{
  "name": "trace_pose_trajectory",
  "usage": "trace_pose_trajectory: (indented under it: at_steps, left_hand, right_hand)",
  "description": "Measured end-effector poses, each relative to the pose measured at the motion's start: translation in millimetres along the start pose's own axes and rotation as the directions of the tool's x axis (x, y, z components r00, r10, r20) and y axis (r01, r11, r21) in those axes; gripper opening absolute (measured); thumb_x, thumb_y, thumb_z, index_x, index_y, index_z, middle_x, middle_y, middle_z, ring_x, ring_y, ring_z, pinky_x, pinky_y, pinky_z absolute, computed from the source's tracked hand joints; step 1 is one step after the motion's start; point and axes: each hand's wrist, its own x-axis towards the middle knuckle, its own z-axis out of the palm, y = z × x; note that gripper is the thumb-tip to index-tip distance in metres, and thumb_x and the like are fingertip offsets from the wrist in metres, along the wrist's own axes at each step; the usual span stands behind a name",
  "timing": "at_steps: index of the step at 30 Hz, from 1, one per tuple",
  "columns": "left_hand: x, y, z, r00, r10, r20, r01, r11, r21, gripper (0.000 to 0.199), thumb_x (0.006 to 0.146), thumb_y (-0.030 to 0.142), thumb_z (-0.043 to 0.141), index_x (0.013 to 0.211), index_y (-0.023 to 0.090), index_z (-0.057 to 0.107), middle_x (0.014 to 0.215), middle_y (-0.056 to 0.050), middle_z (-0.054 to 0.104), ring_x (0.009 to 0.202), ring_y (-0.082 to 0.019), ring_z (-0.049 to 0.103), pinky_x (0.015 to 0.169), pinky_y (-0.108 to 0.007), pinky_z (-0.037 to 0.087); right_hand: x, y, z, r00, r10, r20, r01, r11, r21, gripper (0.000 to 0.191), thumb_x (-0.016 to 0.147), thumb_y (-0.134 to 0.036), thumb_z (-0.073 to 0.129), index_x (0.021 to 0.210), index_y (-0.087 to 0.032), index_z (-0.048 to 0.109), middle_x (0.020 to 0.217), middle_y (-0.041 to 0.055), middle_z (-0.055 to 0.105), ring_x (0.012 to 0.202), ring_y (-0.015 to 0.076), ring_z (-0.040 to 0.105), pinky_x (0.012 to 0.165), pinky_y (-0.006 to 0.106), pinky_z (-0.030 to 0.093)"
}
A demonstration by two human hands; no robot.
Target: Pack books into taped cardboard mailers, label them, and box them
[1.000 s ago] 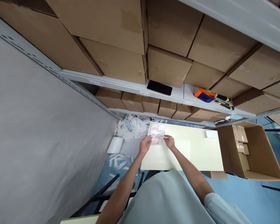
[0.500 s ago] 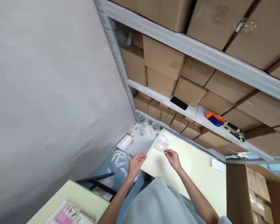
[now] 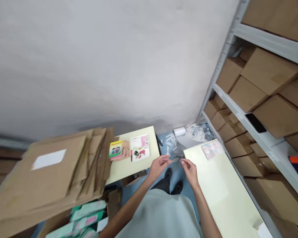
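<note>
Both my hands are held up over the gap between two pale yellow tables. My left hand (image 3: 160, 166) has its thumb and fingers drawn together in a pinch near the left table's corner. My right hand (image 3: 190, 169) pinches with thumb and forefinger beside the edge of the right table (image 3: 221, 185). Whatever lies in either pinch is too small or too clear to make out. Nearest the right hand on that table is a clear-wrapped packet with a coloured print (image 3: 212, 149).
On the left table (image 3: 124, 172) lie colourful booklets (image 3: 116, 150) and printed cards (image 3: 140, 147). Flattened cardboard (image 3: 52, 178) leans at left above green-and-white packets (image 3: 89, 211). Paper scraps (image 3: 201, 132) and a white roll (image 3: 179, 131) lie on the floor. Shelves of cartons (image 3: 248, 92) stand at right.
My view has swung left, bringing the left table and the flattened cardboard into sight. My hands have moved from beside the packet on the right table to the gap between the tables.
</note>
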Motion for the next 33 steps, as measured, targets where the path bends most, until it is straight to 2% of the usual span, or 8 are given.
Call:
trace_pose_trajectory:
  at_steps: [6, 11, 16, 21, 24, 26, 29, 33]
  left_hand:
    - [-38.9, -1.8, -66.7, 0.978, 0.093, -0.187, -0.11, 0.991, -0.081, 0.046, 0.075, 0.05, 0.086, 0.107, 0.018, 0.078, 0.09, -0.009, 0.083, 0.089, -0.025, 0.081, 0.09, -0.039, 0.064]
    - [-63.0, -7.9, -134.6, 0.943, 0.153, -0.296, -0.19, 0.977, -0.1, 0.04, 0.081, 0.046, 0.08, 0.109, 0.017, 0.077, 0.093, -0.01, 0.084, 0.09, -0.024, 0.08, 0.09, -0.038, 0.064]
    - [-98.9, -16.3, -244.9, 0.865, 0.195, -0.462, -0.248, 0.967, -0.056, 0.041, 0.085, 0.049, 0.077, 0.112, 0.018, 0.077, 0.1, -0.012, 0.084, 0.095, -0.025, 0.08, 0.092, -0.039, 0.064]
    - [-146.0, -40.3, -368.7, 0.696, 0.228, -0.681, -0.216, 0.971, 0.103, 0.044, 0.088, 0.055, 0.075, 0.113, 0.019, 0.076, 0.109, -0.012, 0.083, 0.103, -0.027, 0.079, 0.1, -0.044, 0.063]
    - [-167.6, -59.5, -423.5, 0.63, 0.326, -0.705, -0.109, 0.936, 0.335, 0.042, 0.09, 0.053, 0.075, 0.118, 0.021, 0.075, 0.116, -0.011, 0.081, 0.113, -0.029, 0.076, 0.108, -0.049, 0.059]
    - [-175.2, -73.1, -447.7, 0.642, 0.428, -0.636, -0.033, 0.845, 0.535, 0.044, 0.088, 0.048, 0.078, 0.123, 0.022, 0.075, 0.13, -0.014, 0.077, 0.128, -0.034, 0.07, 0.115, -0.053, 0.054]
    - [-178.4, -95.0, -467.7, 0.7, 0.529, -0.48, 0.023, 0.655, 0.755, 0.053, 0.086, 0.038, 0.079, 0.135, 0.02, 0.071, 0.155, -0.019, 0.062, 0.152, -0.042, 0.05, 0.126, -0.061, 0.042]
    - [-177.9, -121.6, -477.5, 0.742, 0.563, -0.363, -0.029, 0.569, 0.822, 0.048, 0.098, 0.028, 0.061, 0.145, 0.018, 0.066, 0.158, -0.018, 0.06, 0.155, -0.036, 0.049, 0.127, -0.057, 0.042]
  right_hand:
    - [-27.4, -0.5, 59.7, 0.982, 0.017, 0.186, -0.002, 0.997, -0.081, 0.053, 0.086, -0.069, 0.076, 0.107, -0.021, 0.084, 0.109, 0.0139, 0.085, 0.098, 0.0326, 0.081, 0.092, 0.047, 0.066]
    - [-38.3, -7.1, 138.1, 0.945, -0.006, 0.328, 0.053, 0.989, -0.136, 0.05, 0.087, -0.066, 0.076, 0.107, -0.021, 0.084, 0.105, 0.0133, 0.085, 0.094, 0.0316, 0.081, 0.092, 0.047, 0.065]
    - [-48.8, -7.0, 250.0, 0.865, -0.009, 0.501, 0.098, 0.983, -0.152, 0.048, 0.089, -0.065, 0.076, 0.107, -0.021, 0.084, 0.105, 0.0122, 0.085, 0.094, 0.0302, 0.081, 0.092, 0.046, 0.065]
    - [-69.3, 11.2, 372.8, 0.74, 0.03, 0.672, 0.104, 0.982, -0.159, 0.046, 0.087, -0.062, 0.077, 0.108, -0.022, 0.082, 0.102, 0.0109, 0.084, 0.092, 0.0292, 0.081, 0.09, 0.045, 0.065]
    - [-83.5, 28.7, 436.2, 0.664, 0.06, 0.745, 0.113, 0.977, -0.18, 0.044, 0.088, -0.059, 0.075, 0.11, -0.021, 0.081, 0.1, 0.01, 0.084, 0.091, 0.0287, 0.081, 0.09, 0.045, 0.065]
    - [-90.9, 41.2, 470.4, 0.638, 0.067, 0.767, 0.137, 0.97, -0.199, 0.044, 0.087, -0.057, 0.074, 0.111, -0.021, 0.08, 0.1, 0.0099, 0.083, 0.092, 0.029, 0.08, 0.09, 0.045, 0.065]
    - [-97.7, 59.6, 507.1, 0.65, 0.086, 0.755, 0.158, 0.956, -0.245, 0.046, 0.084, -0.057, 0.075, 0.114, -0.021, 0.077, 0.108, 0.0118, 0.082, 0.101, 0.0313, 0.079, 0.094, 0.048, 0.064]
    - [-100.9, 78.2, 529.1, 0.682, 0.129, 0.72, 0.168, 0.93, -0.326, 0.053, 0.081, -0.059, 0.077, 0.117, -0.021, 0.074, 0.12, 0.0153, 0.08, 0.113, 0.0349, 0.077, 0.101, 0.052, 0.062]
